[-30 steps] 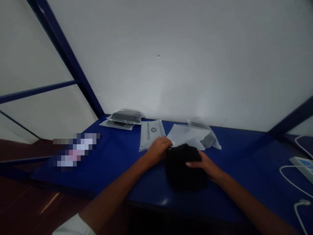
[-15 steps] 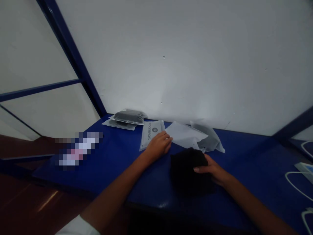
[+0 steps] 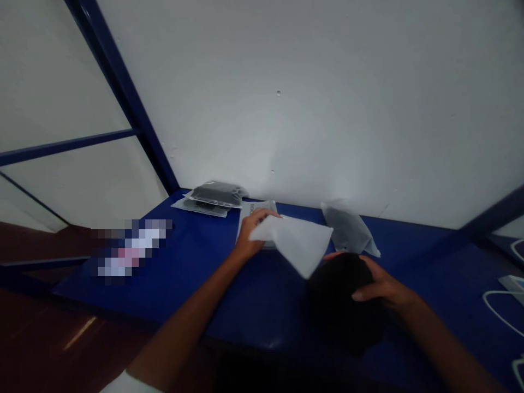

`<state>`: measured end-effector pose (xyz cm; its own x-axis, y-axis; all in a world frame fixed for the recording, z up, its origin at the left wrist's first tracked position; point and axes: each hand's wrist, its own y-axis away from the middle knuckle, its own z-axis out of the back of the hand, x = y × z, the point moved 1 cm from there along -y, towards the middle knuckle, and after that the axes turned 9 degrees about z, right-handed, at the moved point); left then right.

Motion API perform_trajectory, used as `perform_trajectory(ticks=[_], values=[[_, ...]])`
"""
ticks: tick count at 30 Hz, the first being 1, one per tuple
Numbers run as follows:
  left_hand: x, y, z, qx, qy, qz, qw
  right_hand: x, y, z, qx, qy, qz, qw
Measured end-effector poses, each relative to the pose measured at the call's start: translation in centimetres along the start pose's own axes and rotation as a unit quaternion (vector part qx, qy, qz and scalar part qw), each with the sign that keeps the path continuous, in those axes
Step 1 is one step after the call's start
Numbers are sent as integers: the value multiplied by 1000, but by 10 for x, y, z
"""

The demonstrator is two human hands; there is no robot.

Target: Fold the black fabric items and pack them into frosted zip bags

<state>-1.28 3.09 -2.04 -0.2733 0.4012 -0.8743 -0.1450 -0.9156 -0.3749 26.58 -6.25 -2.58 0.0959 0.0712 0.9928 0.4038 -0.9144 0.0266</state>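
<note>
My left hand [image 3: 250,234] is closed on one end of a white sheet, perhaps paper [image 3: 301,240], which is lifted and slants down to the right. Under that hand lies a pale plastic bag with dark printed lettering [image 3: 268,206], partly covered. My right hand [image 3: 382,286] grips a folded black cloth item [image 3: 344,305], thumb on top and fingers behind it; the sheet's lower corner comes close to the cloth. Just beyond the cloth, a frosted translucent bag [image 3: 350,229] rests on the blue table [image 3: 184,273].
Filled frosted bags with dark contents [image 3: 215,195] are stacked at the back left. A blurred-out patch [image 3: 135,248] covers something on the left. A white wall [image 3: 311,120] rises behind the table, with blue frame posts [image 3: 118,82]. White looped cords [image 3: 497,311] show at the right edge.
My left hand has picked up the white sheet and drawn it toward me, uncovering more of the frosted bag. My right hand has moved the black cloth slightly right and nearer.
</note>
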Motion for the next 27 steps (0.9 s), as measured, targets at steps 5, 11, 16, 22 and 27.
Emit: perform_trajectory(ticks=[5,11,16,22,27], values=[[5,-11,14,-19,107,102,989,6,1,12,-182,-5,33,983],[2,-5,10,22,-164,82,983,0,-12,5,-260,-4,-56,964],[-24,21,-15,130,-309,-137,932,-2,-14,4,-268,8,-66,961],[-26,36,-36,233,-393,-125,881,2,-13,8,-316,-9,-48,948],[-19,30,-26,242,-369,-93,892,2,-13,7,-315,-17,-55,947]])
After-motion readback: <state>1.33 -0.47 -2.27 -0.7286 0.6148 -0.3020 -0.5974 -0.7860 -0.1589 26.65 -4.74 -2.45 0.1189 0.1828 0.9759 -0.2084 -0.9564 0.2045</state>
